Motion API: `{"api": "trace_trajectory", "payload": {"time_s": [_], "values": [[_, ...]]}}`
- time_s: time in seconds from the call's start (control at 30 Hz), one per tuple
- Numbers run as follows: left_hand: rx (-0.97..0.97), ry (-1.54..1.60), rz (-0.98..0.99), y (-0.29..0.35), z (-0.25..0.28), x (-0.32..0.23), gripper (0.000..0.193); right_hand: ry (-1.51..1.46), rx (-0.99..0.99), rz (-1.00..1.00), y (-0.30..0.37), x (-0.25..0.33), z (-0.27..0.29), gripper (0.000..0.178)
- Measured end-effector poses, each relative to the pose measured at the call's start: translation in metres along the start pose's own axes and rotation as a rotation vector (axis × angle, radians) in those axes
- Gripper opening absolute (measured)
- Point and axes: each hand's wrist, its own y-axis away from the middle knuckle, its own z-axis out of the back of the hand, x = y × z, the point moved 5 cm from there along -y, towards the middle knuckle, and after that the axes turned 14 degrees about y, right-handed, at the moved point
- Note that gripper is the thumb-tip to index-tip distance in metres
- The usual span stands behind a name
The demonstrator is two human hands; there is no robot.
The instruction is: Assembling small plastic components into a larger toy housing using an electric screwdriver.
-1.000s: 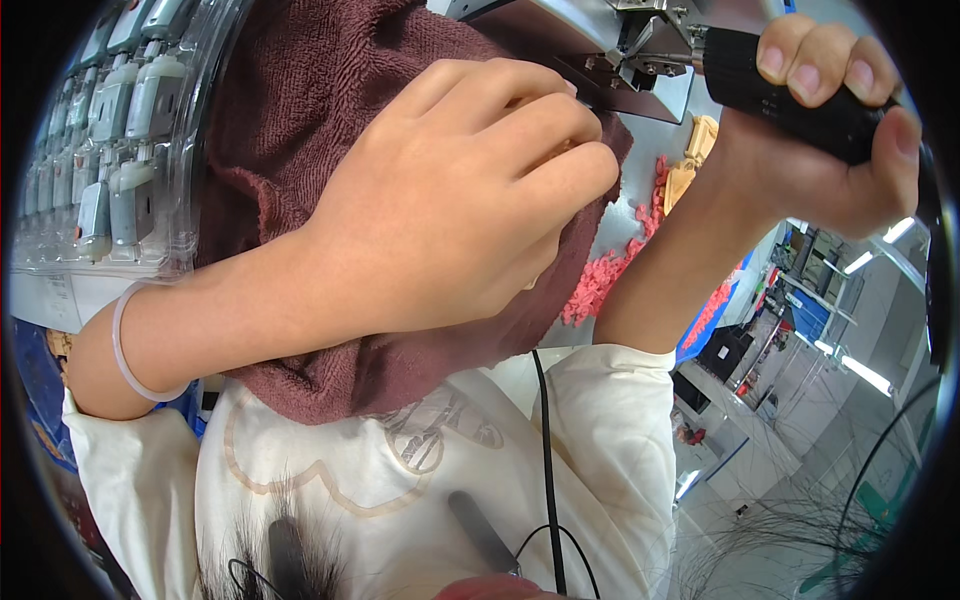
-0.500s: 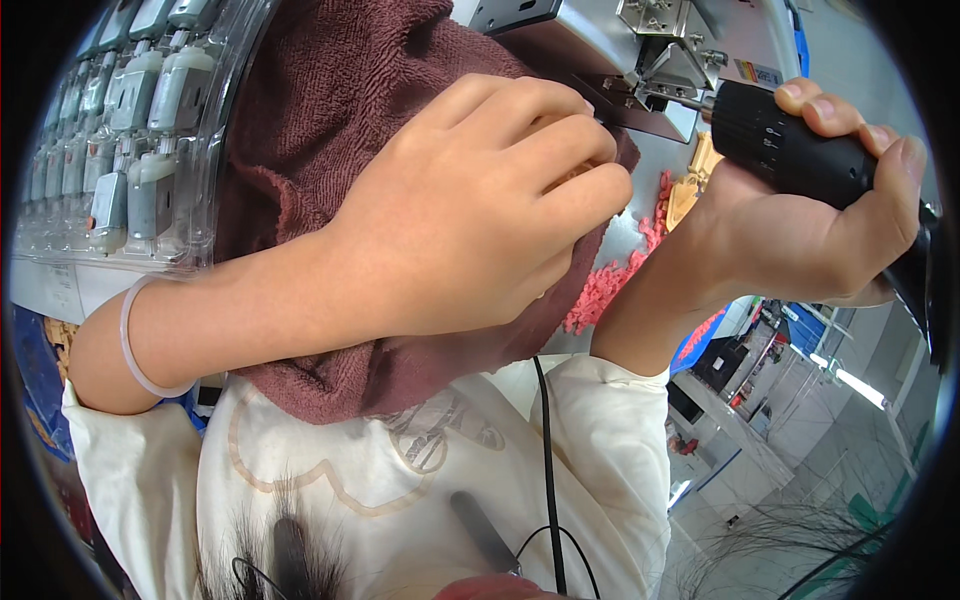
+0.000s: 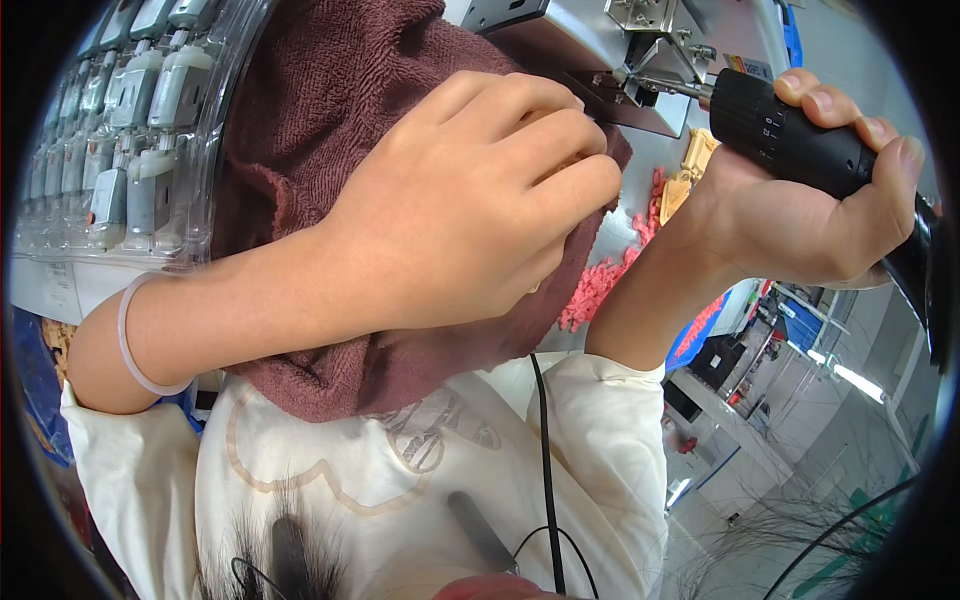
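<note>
Right hand (image 3: 800, 215), fingers wrapped fully around a black electric screwdriver (image 3: 800, 145), holds its bit against the metal fixture (image 3: 600, 60) at far centre. Left hand (image 3: 470, 210) rests on a maroon towel (image 3: 330, 110), fingers curled shut; whether they hold anything cannot be told.

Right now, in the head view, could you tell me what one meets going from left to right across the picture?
Clear tray of small motors → white bracelet → maroon towel → left hand → pink parts → right hand gripping the black electric screwdriver.
</note>
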Motion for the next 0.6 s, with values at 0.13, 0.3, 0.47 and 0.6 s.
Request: {"api": "trace_trajectory", "payload": {"time_s": [0.13,0.3,0.47,0.6], "values": [[0.010,0.001,-0.003,-0.001,0.000,0.000,0.021,0.030,-0.057,-0.004,-0.001,-0.003,0.000,0.020],[0.003,0.009,-0.004,0.001,0.001,0.001,0.022,0.063,-0.123,-0.008,0.001,0.004,0.002,0.020],[0.004,0.004,-0.006,-0.001,0.000,-0.001,0.022,0.030,-0.176,-0.074,0.001,0.007,0.009,0.021],[0.018,0.004,-0.001,-0.001,0.002,-0.001,0.023,0.059,-0.179,-0.055,0.001,0.008,0.011,0.022]]}}
